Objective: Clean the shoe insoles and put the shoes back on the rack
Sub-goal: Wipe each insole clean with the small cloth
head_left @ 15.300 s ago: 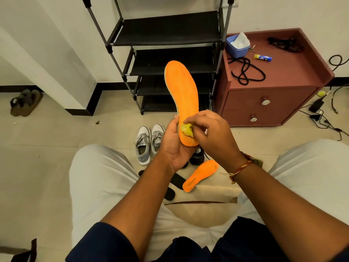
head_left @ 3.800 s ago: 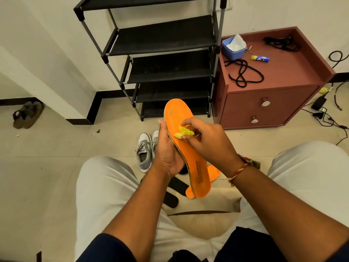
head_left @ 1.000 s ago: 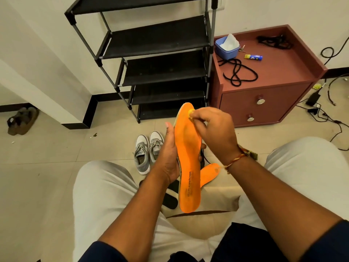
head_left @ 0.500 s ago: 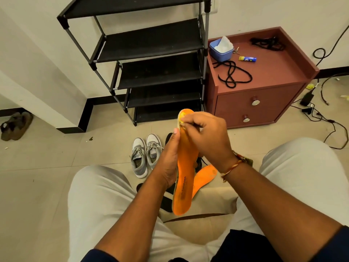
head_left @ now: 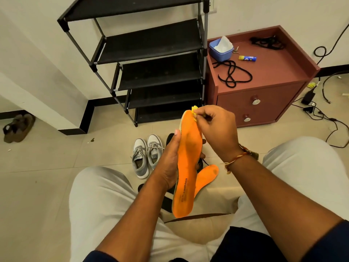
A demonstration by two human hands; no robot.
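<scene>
Two hands work one orange insole above the tiled floor.
From the left: the black shoe rack (head_left: 151, 40) stands against the wall, with a pair of grey sneakers (head_left: 147, 154) side by side on the tiles in front of it. The left hand (head_left: 168, 167) grips the held insole (head_left: 188, 157) at mid-length, toe end up. The right hand (head_left: 217, 129) pinches a yellow cloth (head_left: 194, 110) against the toe tip. A second orange insole (head_left: 207, 173) lies on the floor just right of the held one. A red-brown cabinet (head_left: 273, 72) beside the rack carries a blue tub (head_left: 220, 52) and a black cord (head_left: 233, 72).
</scene>
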